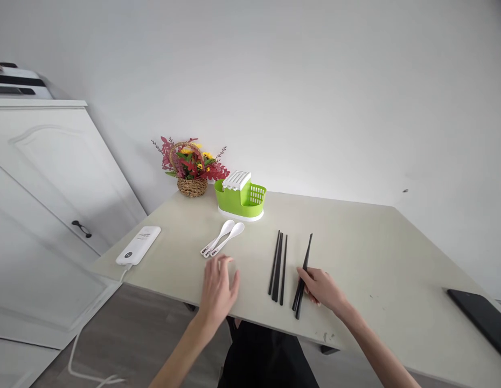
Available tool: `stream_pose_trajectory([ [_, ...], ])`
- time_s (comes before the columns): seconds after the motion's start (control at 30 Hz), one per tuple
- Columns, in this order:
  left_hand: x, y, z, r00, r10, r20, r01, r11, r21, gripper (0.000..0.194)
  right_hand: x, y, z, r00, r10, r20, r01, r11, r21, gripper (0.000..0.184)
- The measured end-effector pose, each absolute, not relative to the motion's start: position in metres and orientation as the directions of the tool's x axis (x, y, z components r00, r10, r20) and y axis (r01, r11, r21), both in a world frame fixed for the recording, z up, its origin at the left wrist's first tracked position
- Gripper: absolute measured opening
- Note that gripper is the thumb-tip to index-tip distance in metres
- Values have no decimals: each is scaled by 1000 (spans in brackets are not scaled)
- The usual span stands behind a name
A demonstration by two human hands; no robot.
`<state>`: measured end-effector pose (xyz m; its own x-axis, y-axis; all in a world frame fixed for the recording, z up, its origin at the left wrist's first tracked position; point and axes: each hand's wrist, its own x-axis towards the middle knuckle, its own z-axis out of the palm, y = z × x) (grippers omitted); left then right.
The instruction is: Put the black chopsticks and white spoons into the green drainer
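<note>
My right hand (320, 286) is closed around black chopsticks (302, 280), held low over the table with their thin ends pointing away from me. Just left of it several more black chopsticks (278, 267) lie side by side on the tabletop. My left hand (218, 285) hovers near the table's front edge, fingers apart and holding nothing. Beyond its fingertips are white spoons (230, 236), overlapping, with printed handle ends. Behind the spoons stands a green utensil holder (233, 203) with a white slotted top, a white base and a perforated basket on its right.
A wicker basket of artificial flowers (193, 187) stands at the back left. On the left lies a white power bank (138, 245) with a cable running off the edge. A black phone (480, 318) rests far right. A white cabinet (52, 205) stands left of the table (355, 231).
</note>
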<state>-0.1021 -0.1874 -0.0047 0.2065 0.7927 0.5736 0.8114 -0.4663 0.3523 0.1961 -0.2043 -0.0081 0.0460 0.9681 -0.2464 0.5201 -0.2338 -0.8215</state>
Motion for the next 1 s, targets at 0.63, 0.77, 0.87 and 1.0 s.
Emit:
stream_pose_trajectory([
  [0.63, -136, -94, -19, 115, 883, 454, 991, -132, 5, 55, 182, -208, -23, 49, 993, -112, 465, -122, -877, 57],
  [0.77, -123, -92, -15, 109, 916, 386, 994, -104, -32, 39, 181, -228, -30, 129, 990, 51, 375, -1, -927, 51],
  [0.87, -115, -95, -10, 111, 948, 298, 993, -97, -61, 38, 179, -235, -32, 130, 989, 76, 367, 23, -930, 47],
  [1.0, -110, -97, -1, 119, 974, 193, 991, -105, -80, 32, 178, -233, -32, 142, 987, 79, 352, 24, -936, 46],
])
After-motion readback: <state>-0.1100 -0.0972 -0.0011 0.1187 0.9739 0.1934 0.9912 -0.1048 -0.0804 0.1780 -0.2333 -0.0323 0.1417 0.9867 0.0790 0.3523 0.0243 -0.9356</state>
